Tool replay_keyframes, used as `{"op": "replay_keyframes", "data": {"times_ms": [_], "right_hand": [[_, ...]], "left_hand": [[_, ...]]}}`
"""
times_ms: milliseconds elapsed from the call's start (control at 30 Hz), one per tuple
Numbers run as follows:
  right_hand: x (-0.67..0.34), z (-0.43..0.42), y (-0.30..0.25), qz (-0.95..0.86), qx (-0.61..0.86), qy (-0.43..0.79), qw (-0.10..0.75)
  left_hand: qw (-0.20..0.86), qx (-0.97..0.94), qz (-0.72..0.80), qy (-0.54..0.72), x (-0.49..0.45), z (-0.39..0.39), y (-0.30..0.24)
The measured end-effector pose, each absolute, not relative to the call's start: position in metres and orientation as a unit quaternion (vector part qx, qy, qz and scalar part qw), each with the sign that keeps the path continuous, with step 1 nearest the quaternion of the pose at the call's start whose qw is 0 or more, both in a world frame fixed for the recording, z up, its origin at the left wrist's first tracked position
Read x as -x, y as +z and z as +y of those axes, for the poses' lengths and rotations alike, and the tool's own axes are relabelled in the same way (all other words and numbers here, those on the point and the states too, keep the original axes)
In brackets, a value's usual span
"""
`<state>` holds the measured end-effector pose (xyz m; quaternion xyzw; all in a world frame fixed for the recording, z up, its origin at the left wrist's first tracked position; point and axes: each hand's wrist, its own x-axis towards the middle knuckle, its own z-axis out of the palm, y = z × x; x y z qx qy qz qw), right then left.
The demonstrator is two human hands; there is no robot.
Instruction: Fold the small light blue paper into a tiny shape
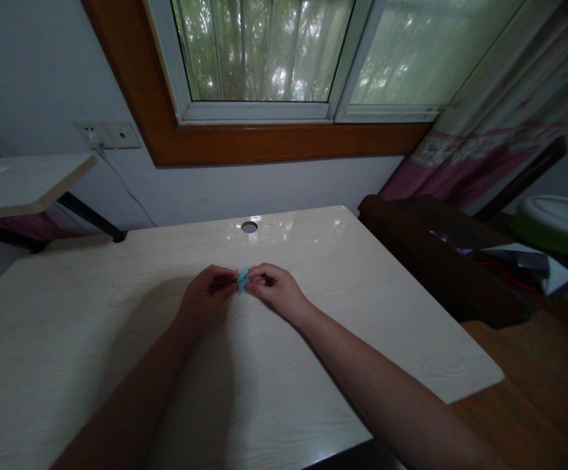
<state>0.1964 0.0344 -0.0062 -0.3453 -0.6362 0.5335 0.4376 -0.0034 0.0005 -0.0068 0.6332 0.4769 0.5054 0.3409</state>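
Both of my hands meet over the middle of a pale wooden desk. Between their fingertips is a small light-blue piece, perhaps folded paper. My left hand pinches it from the left with curled fingers. My right hand pinches it from the right, fingers also curled. Most of the blue piece is hidden by the fingers. Both forearms reach in from the bottom of the view.
A round cable hole sits near the desk's far edge. A window with a wooden frame is behind. A second small table stands at left, a dark chest and curtain at right.
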Motion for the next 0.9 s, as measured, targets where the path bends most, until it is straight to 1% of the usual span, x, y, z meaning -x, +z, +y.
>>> {"op": "replay_keyframes", "data": {"times_ms": [100, 267, 500, 667, 900], "right_hand": [[-0.197, 0.034, -0.004, -0.657, 0.335, 0.507, 0.447], [-0.199, 0.033, 0.002, -0.67, 0.31, 0.478, 0.476], [-0.199, 0.034, 0.003, -0.681, 0.318, 0.455, 0.478], [-0.198, 0.034, 0.002, -0.694, 0.315, 0.462, 0.454], [-0.198, 0.033, 0.001, -0.694, 0.321, 0.443, 0.469]], "left_hand": [[0.325, -0.646, 0.491, 0.486, 0.003, 0.0, -0.004], [0.255, -0.688, 0.483, 0.477, 0.002, -0.001, 0.004], [0.239, -0.718, 0.486, 0.437, 0.0, -0.004, 0.007], [0.214, -0.722, 0.484, 0.445, -0.002, -0.005, 0.007], [0.211, -0.718, 0.492, 0.445, -0.003, -0.005, 0.007]]}}
